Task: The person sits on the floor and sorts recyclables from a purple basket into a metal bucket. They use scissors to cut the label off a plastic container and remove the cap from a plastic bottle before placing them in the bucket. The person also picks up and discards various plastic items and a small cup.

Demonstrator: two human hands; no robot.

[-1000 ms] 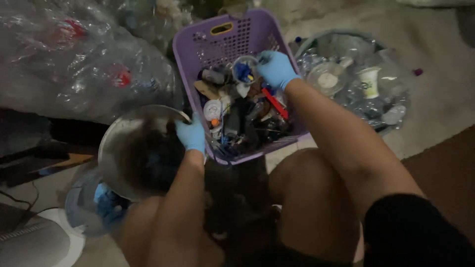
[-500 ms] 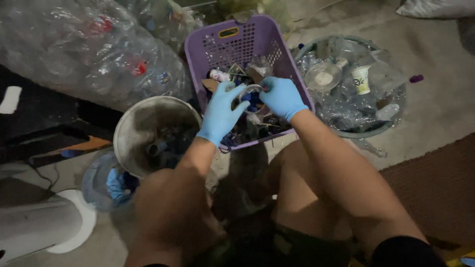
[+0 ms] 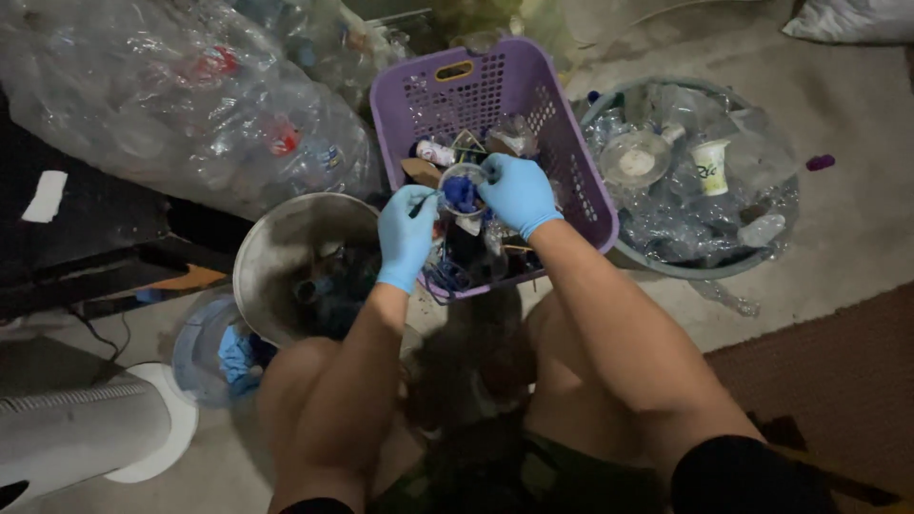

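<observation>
Both my hands wear blue gloves and work over a purple plastic basket full of mixed scraps. My right hand grips the rim of a small clear plastic cup with something blue inside it. My left hand is closed on the cup's other side, pinching a thin dark piece at its edge. The cup sits just above the jumble in the basket, between the two hands.
A metal pot stands left of the basket, a blue-lined bucket beside my left knee. A round basin of clear plastic cups and bottles is at right. Large bags of plastic bottles lie at upper left. A white fan base is at lower left.
My left hand came from the pot's rim into the basket. Both hands have since closed on the clear cup and lifted it between them.
</observation>
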